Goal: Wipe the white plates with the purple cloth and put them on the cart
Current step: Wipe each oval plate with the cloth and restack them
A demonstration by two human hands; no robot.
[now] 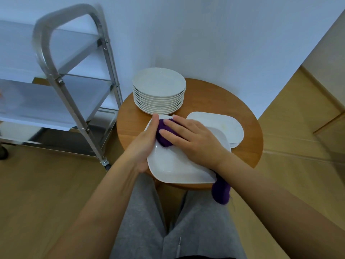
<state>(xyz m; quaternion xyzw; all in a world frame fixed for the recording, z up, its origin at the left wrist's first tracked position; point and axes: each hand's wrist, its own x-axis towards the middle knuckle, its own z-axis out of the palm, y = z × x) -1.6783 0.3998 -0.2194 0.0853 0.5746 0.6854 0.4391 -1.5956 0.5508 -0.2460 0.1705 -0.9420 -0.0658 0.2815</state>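
A: Where is the plate that is wiped now?

B: The white rounded-square plate [179, 165] lies at the near edge of the round wooden table [128, 126], and its near corner hangs over the edge, above the person's grey trousers [145, 217]. The left hand [143, 146] grips its left rim, with the thumb on top. The right hand [188, 139] lies flat, fingers straight, and presses the purple cloth [164, 135] on the plate. One end of the cloth hangs down below the right wrist.

A: What can go wrong, in your opinion?

B: I think a strong push of the cloth can slide the plate further off the edge, if the left grip is loose. Also the right forearm is near the second stack of rounded-square plates [224, 124], and the stack of round white plates [159, 90] stands just behind. A wide stroke can knock them.

A: And the cart?

B: The metal cart with shelves [61, 81] stands to the left. I see no plates on it.
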